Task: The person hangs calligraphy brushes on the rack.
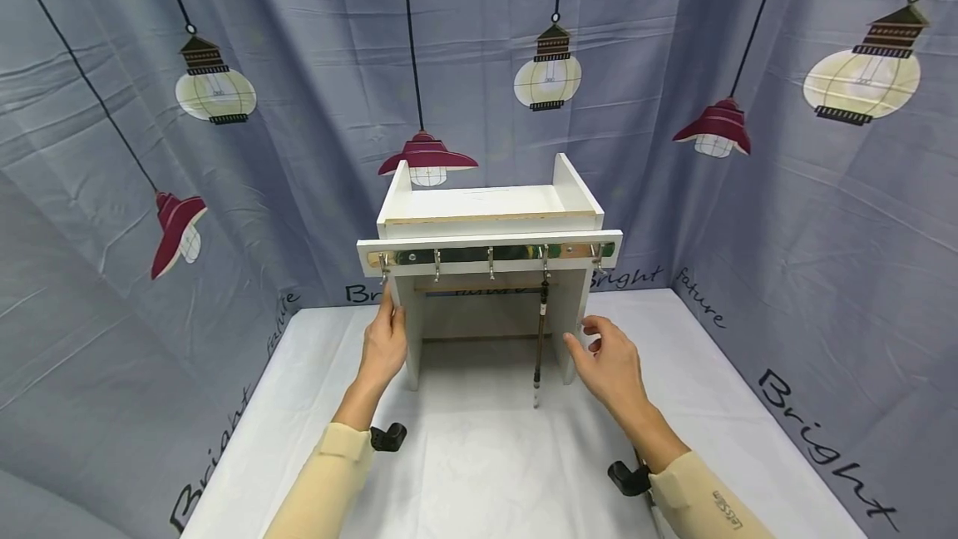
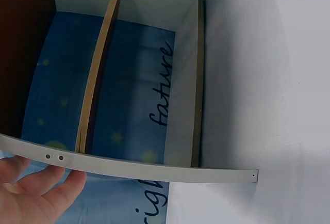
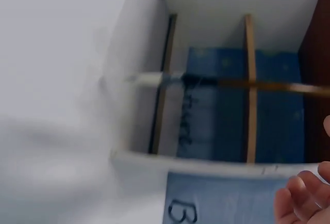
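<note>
Where I am seeing the brush [image 1: 541,331]: it is hanging from the fourth hook [image 1: 545,254], counting from the left, and its pale tip is pointing down.
Left hand [image 1: 383,346]: from far off, I am watching its fingers [image 2: 44,180] resting against the outside of the left board [image 1: 414,339]; they are lying a little apart.
Right hand [image 1: 612,363]: its fingers [image 1: 602,326] are bending softly, and its thumb is standing apart from them. It is hovering near the right board [image 1: 566,306], but I am not able to tell if it is touching.
White shelf [image 1: 486,227]: it is standing on the white table [image 1: 479,472].
Rail [image 1: 464,266]: it is running across the shelf's front and carrying five hooks; a brown and green strip is showing along it.
Thin stick [image 1: 655,520]: it is showing beside the right sleeve [image 1: 707,497], partly hiding under the arm.
Cloth [image 1: 479,23]: it is hanging behind, showing red and yellow lamps.
</note>
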Available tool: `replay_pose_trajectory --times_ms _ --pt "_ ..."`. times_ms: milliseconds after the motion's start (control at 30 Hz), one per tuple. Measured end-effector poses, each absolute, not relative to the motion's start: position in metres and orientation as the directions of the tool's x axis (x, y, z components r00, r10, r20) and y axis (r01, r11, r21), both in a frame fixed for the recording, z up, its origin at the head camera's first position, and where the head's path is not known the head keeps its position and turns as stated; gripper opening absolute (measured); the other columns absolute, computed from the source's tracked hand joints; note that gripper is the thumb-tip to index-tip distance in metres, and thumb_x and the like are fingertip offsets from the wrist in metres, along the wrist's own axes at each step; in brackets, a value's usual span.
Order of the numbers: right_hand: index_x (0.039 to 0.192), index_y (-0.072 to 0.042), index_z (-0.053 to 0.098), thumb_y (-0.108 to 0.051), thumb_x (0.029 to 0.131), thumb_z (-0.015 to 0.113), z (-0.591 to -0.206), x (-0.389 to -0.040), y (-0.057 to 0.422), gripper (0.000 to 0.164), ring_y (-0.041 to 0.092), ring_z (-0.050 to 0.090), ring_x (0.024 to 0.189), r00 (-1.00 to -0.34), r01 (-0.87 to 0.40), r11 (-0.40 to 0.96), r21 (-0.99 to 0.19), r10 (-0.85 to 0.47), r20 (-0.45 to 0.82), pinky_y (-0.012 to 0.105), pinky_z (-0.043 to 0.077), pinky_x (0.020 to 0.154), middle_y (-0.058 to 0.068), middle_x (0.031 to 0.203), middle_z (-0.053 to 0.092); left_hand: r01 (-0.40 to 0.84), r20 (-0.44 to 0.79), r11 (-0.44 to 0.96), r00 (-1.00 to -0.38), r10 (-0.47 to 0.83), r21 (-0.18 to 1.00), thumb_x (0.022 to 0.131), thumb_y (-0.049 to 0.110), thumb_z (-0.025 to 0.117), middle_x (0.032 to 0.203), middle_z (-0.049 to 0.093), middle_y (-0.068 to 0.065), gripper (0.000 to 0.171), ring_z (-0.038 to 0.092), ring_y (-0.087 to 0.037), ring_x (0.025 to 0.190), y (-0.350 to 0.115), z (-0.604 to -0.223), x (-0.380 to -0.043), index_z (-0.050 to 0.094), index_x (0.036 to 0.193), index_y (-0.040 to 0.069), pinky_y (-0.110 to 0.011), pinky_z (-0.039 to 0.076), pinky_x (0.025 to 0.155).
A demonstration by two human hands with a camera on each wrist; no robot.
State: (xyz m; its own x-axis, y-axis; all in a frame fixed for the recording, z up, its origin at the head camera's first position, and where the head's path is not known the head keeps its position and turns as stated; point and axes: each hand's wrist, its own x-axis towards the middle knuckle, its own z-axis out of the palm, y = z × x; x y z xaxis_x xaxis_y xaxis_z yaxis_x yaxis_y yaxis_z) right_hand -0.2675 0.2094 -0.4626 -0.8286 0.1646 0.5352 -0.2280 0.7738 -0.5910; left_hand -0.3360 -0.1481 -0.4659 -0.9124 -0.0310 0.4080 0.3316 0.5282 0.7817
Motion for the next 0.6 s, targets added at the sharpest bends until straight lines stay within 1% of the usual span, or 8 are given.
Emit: replay_pose_trajectory --times_ms 133,233,333,433,533,600 --pt "0.125 0.000 0.065 -0.028 0.094 0.075 -0.471 -0.262 0.232 0.043 0.036 0.068 0.093 -0.822 -0.192 0.800 -0.569 0.186 0.539 0.051 0.054 0.078 0.020 0.118 0.070 0.337 0.404 0.518 -0.915 -0.016 0.786 0.114 0.027 0.037 0.162 0.038 -0.023 0.059 0.047 -0.043 0.142 -0.148 -0.466 -0.337 0.013 0.168 0.022 -0.061 0.045 0.109" --pt "0.130 0.001 0.063 -0.028 0.095 0.074 -0.474 -0.257 0.249 0.047 0.041 0.067 0.101 -0.828 -0.153 0.813 -0.562 0.205 0.523 0.055 0.053 0.083 0.023 0.126 0.066 0.331 0.400 0.524 -0.916 -0.020 0.785 0.113 0.027 0.037 0.161 0.040 -0.023 0.060 0.048 -0.044 0.141 -0.148 -0.466 -0.337 0.013 0.168 0.022 -0.061 0.045 0.110" --pt "0.135 0.003 0.059 -0.030 0.096 0.072 -0.476 -0.253 0.265 0.052 0.045 0.063 0.110 -0.842 -0.113 0.824 -0.555 0.218 0.494 0.059 0.051 0.088 0.027 0.134 0.060 0.328 0.400 0.533 -0.916 -0.022 0.780 0.113 0.027 0.038 0.160 0.041 -0.023 0.060 0.049 -0.044 0.140 -0.148 -0.467 -0.337 0.013 0.168 0.021 -0.061 0.045 0.109" --pt "0.140 0.004 0.055 -0.032 0.097 0.070 -0.478 -0.250 0.279 0.058 0.050 0.056 0.123 -0.860 -0.072 0.838 -0.541 0.222 0.459 0.064 0.047 0.097 0.030 0.140 0.055 0.322 0.393 0.525 -0.919 -0.025 0.787 0.113 0.027 0.038 0.161 0.040 -0.023 0.060 0.049 -0.044 0.140 -0.149 -0.467 -0.337 0.013 0.168 0.020 -0.061 0.045 0.109" --pt "0.141 0.005 0.052 -0.034 0.097 0.070 -0.484 -0.248 0.289 0.062 0.053 0.050 0.130 -0.876 -0.034 0.849 -0.528 0.229 0.425 0.066 0.042 0.103 0.033 0.143 0.051 0.318 0.383 0.514 -0.923 -0.023 0.797 0.113 0.028 0.037 0.162 0.037 -0.022 0.060 0.046 -0.043 0.143 -0.149 -0.467 -0.337 0.013 0.167 0.018 -0.060 0.044 0.111" --pt "0.141 0.006 0.053 -0.035 0.097 0.070 -0.489 -0.247 0.293 0.063 0.054 0.050 0.129 -0.883 -0.016 0.855 -0.518 0.231 0.409 0.067 0.042 0.103 0.034 0.141 0.052 0.316 0.380 0.512 -0.925 -0.022 0.799 0.113 0.028 0.037 0.163 0.037 -0.022 0.060 0.045 -0.043 0.144 -0.149 -0.467 -0.336 0.013 0.167 0.016 -0.060 0.043 0.112"
